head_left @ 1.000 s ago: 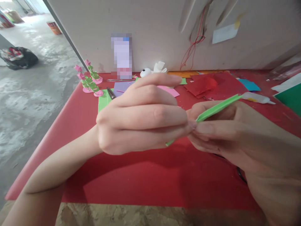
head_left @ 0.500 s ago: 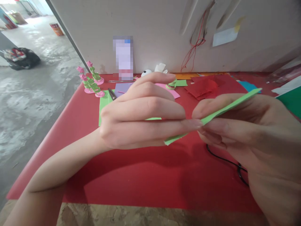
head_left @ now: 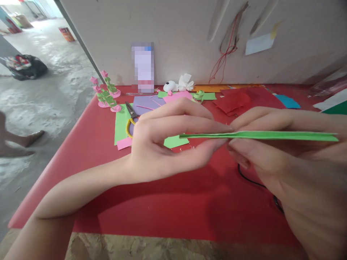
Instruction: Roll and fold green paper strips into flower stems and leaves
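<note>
A long, narrow folded strip of green paper (head_left: 282, 135) is held level above the red table, nearly edge-on to me. My left hand (head_left: 162, 144) pinches it near its middle between thumb and fingers, and its left end lies across that hand's opening. Right beside that pinch, my right hand (head_left: 287, 159) grips the same strip, thumb below and fingers behind. The fingertips of both hands nearly touch. Behind my left hand lie scissors (head_left: 130, 124) with yellow handles, partly hidden, on purple paper (head_left: 143, 102) and green paper (head_left: 121, 126).
Pink paper flowers with green stems (head_left: 107, 95) stand at the table's back left. A phone (head_left: 143, 68), blurred out, leans on the wall. Crumpled red paper (head_left: 234, 102) lies at the back, and a black cable (head_left: 251, 179) runs under my right hand. A person's foot (head_left: 35, 138) shows on the floor.
The green strip has turned from slanting to level, and more of it shows to the right. My left hand has rolled so its thumb shows below the strip. A foot has appeared at left.
</note>
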Tool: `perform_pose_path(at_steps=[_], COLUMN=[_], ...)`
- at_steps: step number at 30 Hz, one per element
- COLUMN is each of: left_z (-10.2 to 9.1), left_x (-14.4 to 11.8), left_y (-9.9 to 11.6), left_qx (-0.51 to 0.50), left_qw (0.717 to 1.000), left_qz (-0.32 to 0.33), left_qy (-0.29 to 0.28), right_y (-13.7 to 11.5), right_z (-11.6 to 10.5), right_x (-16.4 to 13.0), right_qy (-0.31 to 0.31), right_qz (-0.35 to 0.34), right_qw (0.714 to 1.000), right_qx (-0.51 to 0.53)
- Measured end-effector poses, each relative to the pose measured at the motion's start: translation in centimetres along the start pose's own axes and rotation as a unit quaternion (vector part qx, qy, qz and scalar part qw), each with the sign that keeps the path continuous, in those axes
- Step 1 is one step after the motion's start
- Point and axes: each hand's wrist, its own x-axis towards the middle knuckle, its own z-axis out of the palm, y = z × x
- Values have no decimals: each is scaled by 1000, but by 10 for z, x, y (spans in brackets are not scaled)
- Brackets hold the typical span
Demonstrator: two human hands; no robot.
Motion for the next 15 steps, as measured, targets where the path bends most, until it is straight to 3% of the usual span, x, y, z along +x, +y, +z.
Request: perform_pose_path(at_steps=[7, 15], left_z=[-1, -1], left_x=[1, 2], left_y=[3, 8], left_qx=[-29, -63], left_qw=[999, 993], left_qz=[-27, -96], left_qy=[-14, -14], right_y=[2, 4], right_z=[-4, -3], right_x=[-3, -2], right_qy=[1, 17], right_qz=[-51, -63], right_qw=[997, 996], right_qx=[-55, -61])
